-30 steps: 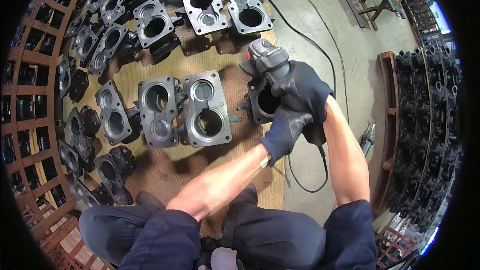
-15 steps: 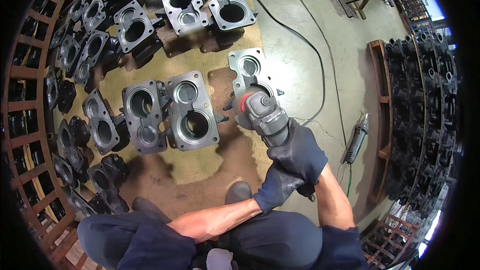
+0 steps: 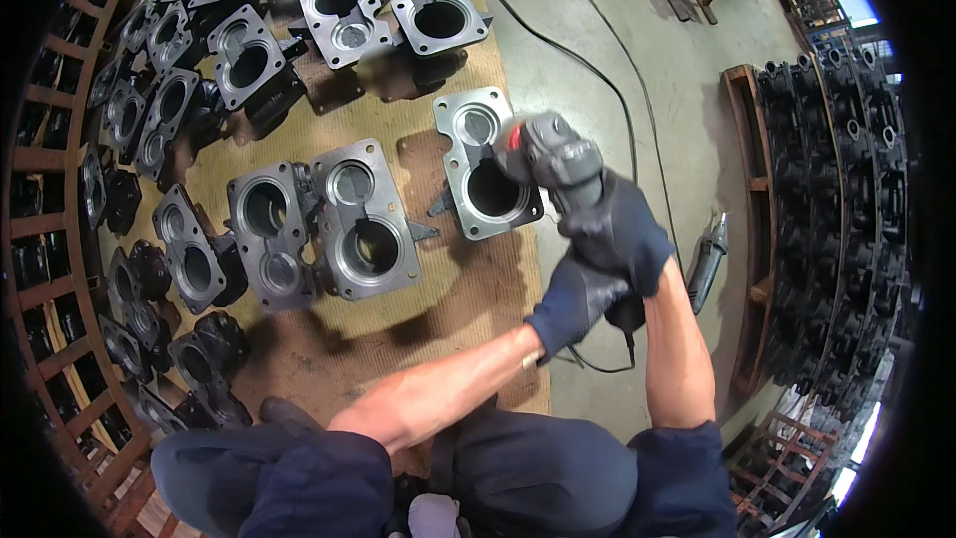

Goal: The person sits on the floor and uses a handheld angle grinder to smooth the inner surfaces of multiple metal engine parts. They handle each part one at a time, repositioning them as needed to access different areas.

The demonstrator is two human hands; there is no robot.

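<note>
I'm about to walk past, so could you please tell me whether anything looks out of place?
A second handheld tool lies on the floor, apart from the angle grinder held by the left hand and right hand. A dark cable trails nearby, possibly a trip hazard. No spill or damage stands out.

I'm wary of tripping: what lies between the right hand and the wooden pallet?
In the head view, a slim grey tool and a thin dark cable lie on the floor between the right hand and the pallet.
</note>
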